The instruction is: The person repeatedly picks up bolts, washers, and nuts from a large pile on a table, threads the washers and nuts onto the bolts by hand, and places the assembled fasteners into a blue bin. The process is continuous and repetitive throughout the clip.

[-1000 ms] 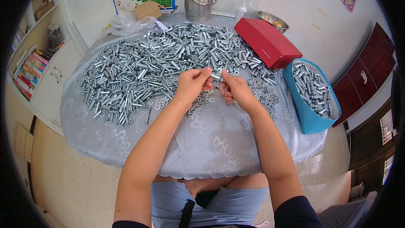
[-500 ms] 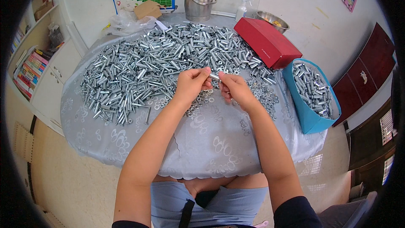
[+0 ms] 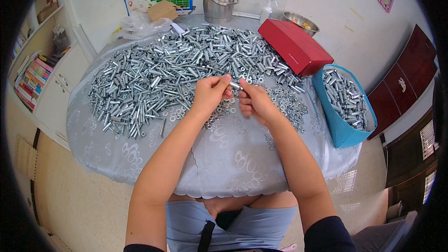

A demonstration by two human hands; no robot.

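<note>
Between my two hands lies a short silvery expansion bolt [image 3: 235,86], held almost level over the near side of a metal heap. My left hand [image 3: 211,94] is closed and pinches one end between thumb and fingers. The other end sits in the closed fingertips of my right hand [image 3: 255,100], which partly hide it. Behind my hands spreads a big pile of loose bolts and sleeves [image 3: 186,56]. Washers and nuts [image 3: 289,105] lie around and below my hands, mostly to the right.
A blue fabric bin [image 3: 347,139] full of assembled bolts stands at the right table edge, beside a red box [image 3: 298,46]. Farther back are a steel canister [image 3: 219,2], a spray bottle [image 3: 266,10], a metal bowl [image 3: 303,22] and a plastic bag [image 3: 140,25]. One bolt [image 3: 162,128] lies apart at the front.
My right hand has shifted slightly left and turned, its fingers now curled closer around the bolt's end. My left hand stays nearly in place.
</note>
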